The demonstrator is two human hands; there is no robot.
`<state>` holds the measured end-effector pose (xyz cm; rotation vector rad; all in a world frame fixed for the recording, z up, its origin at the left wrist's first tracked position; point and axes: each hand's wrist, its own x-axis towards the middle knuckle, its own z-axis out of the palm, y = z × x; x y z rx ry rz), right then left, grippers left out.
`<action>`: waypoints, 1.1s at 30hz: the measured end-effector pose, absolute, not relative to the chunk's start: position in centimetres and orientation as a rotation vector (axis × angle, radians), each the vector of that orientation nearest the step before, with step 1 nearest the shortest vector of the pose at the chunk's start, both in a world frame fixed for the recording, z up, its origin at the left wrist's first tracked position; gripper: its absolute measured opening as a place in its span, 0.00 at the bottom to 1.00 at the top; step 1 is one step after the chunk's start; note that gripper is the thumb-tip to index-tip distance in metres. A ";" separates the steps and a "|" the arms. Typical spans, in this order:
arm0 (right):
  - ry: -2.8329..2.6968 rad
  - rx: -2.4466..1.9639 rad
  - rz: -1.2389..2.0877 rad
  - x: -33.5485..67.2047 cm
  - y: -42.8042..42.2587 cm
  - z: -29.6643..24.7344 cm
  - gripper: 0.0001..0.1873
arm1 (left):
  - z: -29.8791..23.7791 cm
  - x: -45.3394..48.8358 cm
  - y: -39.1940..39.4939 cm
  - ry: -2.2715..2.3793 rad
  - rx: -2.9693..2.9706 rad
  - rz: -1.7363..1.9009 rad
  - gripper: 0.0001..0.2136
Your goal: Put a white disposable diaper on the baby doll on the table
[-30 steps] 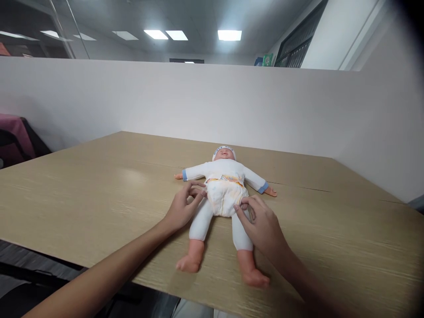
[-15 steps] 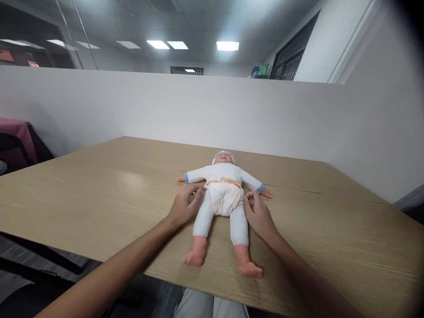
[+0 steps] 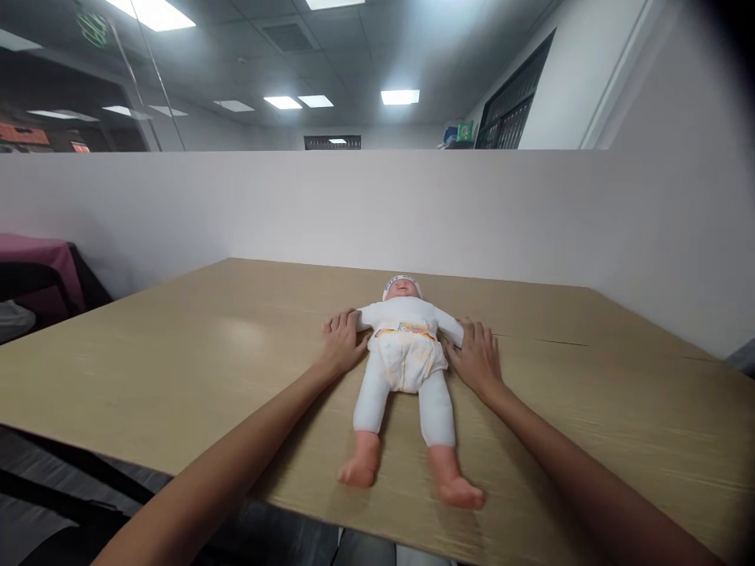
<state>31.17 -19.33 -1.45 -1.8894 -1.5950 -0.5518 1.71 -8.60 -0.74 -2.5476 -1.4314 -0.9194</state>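
Observation:
A baby doll (image 3: 404, 313) in a white suit and cap lies on its back on the table, arms spread and bare feet towards me. Around its hips sits a white diaper (image 3: 406, 362) with an orange patterned waistband. My left hand (image 3: 343, 342) rests over the doll's arm on the left, palm down, thumb apart beside the waist. On the other side my right hand (image 3: 476, 354) lies over the opposite forearm with fingers extended. Both doll hands are mostly hidden under mine.
The wooden table (image 3: 194, 377) extends to both sides, its front edge close to my lap. A white low wall (image 3: 330, 204) stands behind it, with glass above. A chair with pink cloth (image 3: 41, 259) is at the left.
Both my hands have moved from the diaper's sides outward and up onto the doll's arms, their fingers going from pinched to extended. The view has tilted up slightly.

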 end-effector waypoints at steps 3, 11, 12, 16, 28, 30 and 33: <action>-1.615 -1.962 -0.590 32.3 -16.5 -1.9 0.25 | -0.3 3.0 -5.9 -1.425 -2.563 -0.843 0.25; -1.653 -1.959 -0.566 33.2 -15.1 -2.3 0.17 | -0.3 4.3 -3.0 -1.468 -2.615 -0.692 0.21; -1.659 -1.959 -0.569 33.2 -15.1 -2.3 0.17 | -0.3 4.2 -3.0 -1.476 -2.612 -0.680 0.20; -1.700 -2.014 -0.458 33.0 -15.3 -2.1 0.17 | -0.3 4.2 -3.3 -1.494 -2.605 -0.603 0.15; -1.684 -2.141 -0.409 29.8 -19.3 -1.7 0.14 | 0.2 3.5 -9.9 -1.681 -2.529 -0.471 0.17; -1.673 -2.158 -0.388 29.0 -20.4 -1.7 0.14 | 0.6 3.4 -11.7 -1.752 -2.524 -0.451 0.16; -1.673 -2.169 -0.328 27.9 -22.2 -1.6 0.15 | 1.5 3.0 -15.0 -1.863 -2.548 -0.429 0.15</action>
